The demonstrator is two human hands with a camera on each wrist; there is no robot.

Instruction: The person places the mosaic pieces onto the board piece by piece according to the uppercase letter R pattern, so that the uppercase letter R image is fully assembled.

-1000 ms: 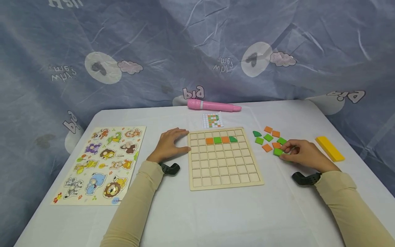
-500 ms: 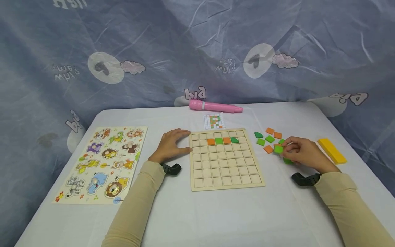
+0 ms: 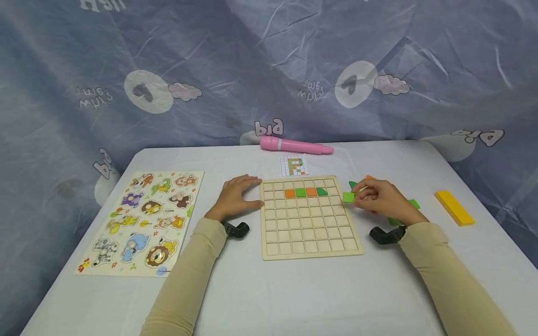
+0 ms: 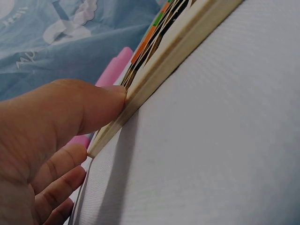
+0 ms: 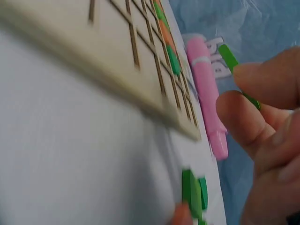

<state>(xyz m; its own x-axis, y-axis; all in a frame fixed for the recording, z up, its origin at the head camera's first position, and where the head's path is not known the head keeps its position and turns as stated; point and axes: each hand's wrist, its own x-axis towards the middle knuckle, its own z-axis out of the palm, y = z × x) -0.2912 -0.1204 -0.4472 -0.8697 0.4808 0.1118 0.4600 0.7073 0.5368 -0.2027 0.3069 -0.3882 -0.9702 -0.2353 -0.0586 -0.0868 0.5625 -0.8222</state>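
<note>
Between the thumb and fingers of my right hand (image 3: 383, 199) is a green square tile (image 3: 348, 197), held just off the right edge of the wooden grid board (image 3: 312, 223). The right wrist view shows that tile (image 5: 228, 56) pinched on edge, above the table. My left hand (image 3: 232, 198) rests at the board's left side, fingers extended, its thumb touching the edge in the left wrist view. Along an upper row of the board lie an orange tile (image 3: 290, 193), a green tile (image 3: 300, 192), another orange tile (image 3: 311, 192) and a dark green quarter-round tile (image 3: 322, 191).
Loose green and orange tiles (image 3: 414, 204) lie around and partly beneath my right hand. A yellow block (image 3: 454, 208) is farther right. Behind the board are a small pattern card (image 3: 294, 165) and a pink pen (image 3: 296, 146). An animal puzzle board (image 3: 138, 219) lies on the left.
My right hand has picked up the green tile from the loose pile and moved left with it to the board's right edge. The left hand stays in place at the board.
</note>
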